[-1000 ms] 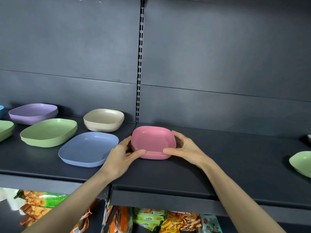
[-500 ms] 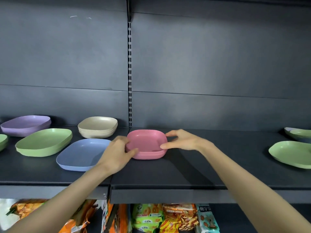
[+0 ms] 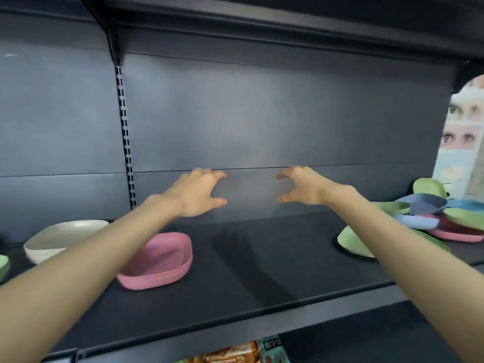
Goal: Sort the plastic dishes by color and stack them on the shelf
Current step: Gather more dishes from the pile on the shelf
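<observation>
Left grip point(image 3: 199, 192) and right grip point(image 3: 301, 187), spread empty, have quit the pink plastic dish stack point(image 3: 162, 255); my sagging right forearm could clip the green plastic dish point(image 3: 351, 242) beneath.

head view only | wide-angle, head-worn | faces forward, slightly down onto shelf point(image 3: 262, 271) | close range

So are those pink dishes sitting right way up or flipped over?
Right way up: the pink dishes rest flat on the shelf, hollow side facing up, rims nested.
</observation>
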